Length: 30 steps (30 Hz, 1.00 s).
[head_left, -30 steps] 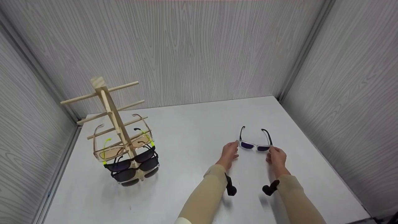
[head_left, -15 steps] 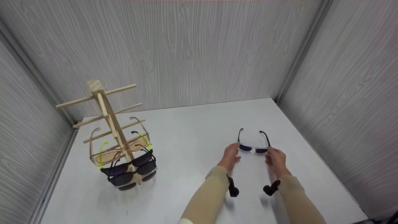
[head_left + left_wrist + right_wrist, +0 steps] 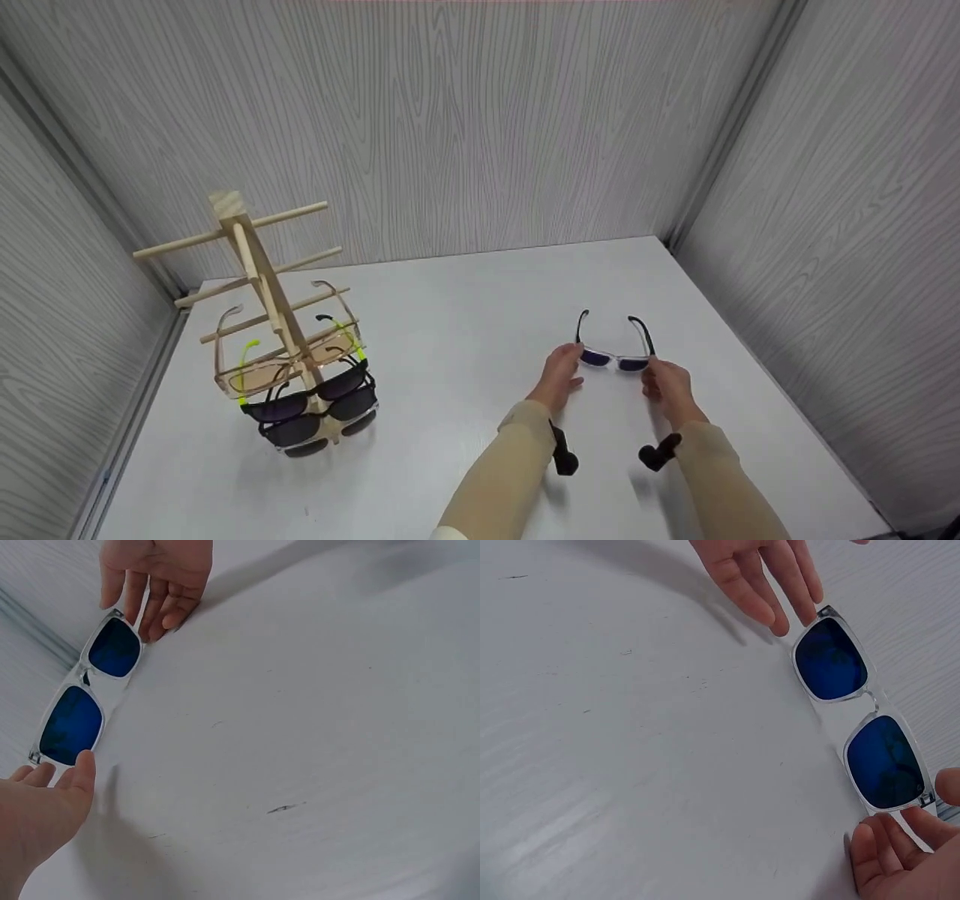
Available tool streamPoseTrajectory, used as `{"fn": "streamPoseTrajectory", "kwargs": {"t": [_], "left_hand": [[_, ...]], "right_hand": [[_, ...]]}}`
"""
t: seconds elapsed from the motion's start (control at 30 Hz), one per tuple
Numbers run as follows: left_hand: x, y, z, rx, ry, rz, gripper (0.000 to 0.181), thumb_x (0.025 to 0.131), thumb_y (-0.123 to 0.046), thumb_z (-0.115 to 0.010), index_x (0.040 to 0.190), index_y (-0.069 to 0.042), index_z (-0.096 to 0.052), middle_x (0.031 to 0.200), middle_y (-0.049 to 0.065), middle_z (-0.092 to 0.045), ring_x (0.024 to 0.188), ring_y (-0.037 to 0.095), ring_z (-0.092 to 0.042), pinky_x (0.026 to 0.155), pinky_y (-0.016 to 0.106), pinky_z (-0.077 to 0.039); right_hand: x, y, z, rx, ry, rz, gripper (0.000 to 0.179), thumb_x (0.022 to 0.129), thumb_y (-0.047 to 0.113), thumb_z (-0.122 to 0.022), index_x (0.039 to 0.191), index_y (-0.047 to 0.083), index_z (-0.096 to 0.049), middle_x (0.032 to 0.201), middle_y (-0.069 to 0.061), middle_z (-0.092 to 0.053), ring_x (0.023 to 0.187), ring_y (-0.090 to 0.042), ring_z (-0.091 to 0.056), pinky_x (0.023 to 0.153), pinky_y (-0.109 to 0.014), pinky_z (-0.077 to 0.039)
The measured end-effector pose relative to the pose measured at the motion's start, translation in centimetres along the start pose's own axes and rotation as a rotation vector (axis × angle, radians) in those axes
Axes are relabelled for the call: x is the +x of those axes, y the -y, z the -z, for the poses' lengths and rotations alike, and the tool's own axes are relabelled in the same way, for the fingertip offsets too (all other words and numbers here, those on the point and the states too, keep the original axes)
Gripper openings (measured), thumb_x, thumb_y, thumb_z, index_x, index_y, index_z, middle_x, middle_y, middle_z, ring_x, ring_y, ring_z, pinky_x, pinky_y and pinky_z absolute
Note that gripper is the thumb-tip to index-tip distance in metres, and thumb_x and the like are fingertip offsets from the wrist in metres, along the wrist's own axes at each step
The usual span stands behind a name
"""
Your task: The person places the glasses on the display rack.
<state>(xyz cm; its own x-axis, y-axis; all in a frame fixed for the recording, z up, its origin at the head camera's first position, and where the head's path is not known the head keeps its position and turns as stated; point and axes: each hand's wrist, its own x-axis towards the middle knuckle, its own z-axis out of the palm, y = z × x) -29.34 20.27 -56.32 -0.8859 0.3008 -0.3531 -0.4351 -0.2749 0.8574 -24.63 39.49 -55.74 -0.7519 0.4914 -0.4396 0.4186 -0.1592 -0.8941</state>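
Note:
A pair of sunglasses (image 3: 614, 361) with a clear frame, dark temples and blue lenses is at the right of the head view, its temples unfolded and pointing away. My left hand (image 3: 558, 375) holds its left corner by the hinge; the left wrist view shows the thumb and fingertips of the left hand (image 3: 49, 806) there. At the opposite corner, my right hand (image 3: 673, 388) pinches the frame near the hinge. The lenses (image 3: 885, 761) face the wrist cameras. How firmly the left fingers grip is hard to see.
On the left stands a wooden display rack (image 3: 259, 262) with horizontal pegs. Several glasses hang on its lower pegs, among them a tan pair (image 3: 262, 375) and black sunglasses (image 3: 292, 429). The white table (image 3: 450, 322) is enclosed by grey wood-grain panels (image 3: 465, 135).
The head view has shifted slightly. My left hand has come in closer on the sunglasses' left corner; the right hand stays at the other corner. The rack and its glasses look unchanged.

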Motion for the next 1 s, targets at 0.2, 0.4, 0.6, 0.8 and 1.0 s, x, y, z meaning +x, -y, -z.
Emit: {"fn": "streamPoseTrajectory", "kwargs": {"t": [0.2,0.4,0.6,0.8,1.0], "left_hand": [[-0.4,0.2,0.5,0.016,-0.030,-0.032,0.047,0.092,-0.032,-0.057,0.128,-0.001,-0.049,0.131,0.015,-0.048,0.124,0.034,-0.042,0.094,0.041,-0.043],[-0.8,0.2,1.1,0.030,-0.051,-0.062,0.044,0.092,-0.032,-0.057,0.123,-0.001,-0.054,0.126,0.014,-0.053,0.120,0.032,-0.046,0.094,0.040,-0.043],[-1.3,-0.1,1.9,0.045,-0.101,-0.094,0.038,0.091,-0.030,-0.059,0.117,-0.002,-0.059,0.117,0.013,-0.058,0.113,0.028,-0.050,0.092,0.039,-0.044],[-1.7,-0.2,2.7,0.051,-0.159,-0.144,0.028,0.089,-0.026,-0.061,0.106,-0.004,-0.064,0.100,0.012,-0.060,0.096,0.026,-0.054,0.082,0.036,-0.046],[-2.5,-0.4,3.7,0.058,-0.174,-0.177,0.026,0.090,-0.026,-0.060,0.105,-0.004,-0.063,0.098,0.013,-0.061,0.093,0.027,-0.055,0.078,0.036,-0.047]], "right_hand": [[-0.2,0.0,-0.5,-0.019,-0.001,0.008,0.049,0.098,0.032,-0.045,0.135,0.000,-0.038,0.114,-0.013,-0.050,0.090,-0.019,-0.055,0.074,-0.027,-0.050],[-0.9,0.1,-0.7,0.004,0.051,0.001,0.052,0.097,0.033,-0.046,0.137,0.002,-0.035,0.128,-0.014,-0.044,0.097,-0.020,-0.057,0.081,-0.030,-0.050],[-1.8,-0.1,-1.3,0.079,0.078,0.026,0.039,0.095,0.029,-0.052,0.124,0.004,-0.043,0.115,-0.011,-0.051,0.087,-0.019,-0.060,0.078,-0.033,-0.052],[-2.5,-0.3,-2.2,0.103,0.079,0.048,0.031,0.093,0.028,-0.055,0.114,0.006,-0.049,0.105,-0.008,-0.056,0.085,-0.018,-0.062,0.076,-0.035,-0.052],[-3.5,-0.3,-3.1,0.127,0.100,0.022,0.033,0.095,0.026,-0.052,0.120,0.005,-0.045,0.113,-0.011,-0.052,0.094,-0.021,-0.060,0.079,-0.033,-0.051]]}}
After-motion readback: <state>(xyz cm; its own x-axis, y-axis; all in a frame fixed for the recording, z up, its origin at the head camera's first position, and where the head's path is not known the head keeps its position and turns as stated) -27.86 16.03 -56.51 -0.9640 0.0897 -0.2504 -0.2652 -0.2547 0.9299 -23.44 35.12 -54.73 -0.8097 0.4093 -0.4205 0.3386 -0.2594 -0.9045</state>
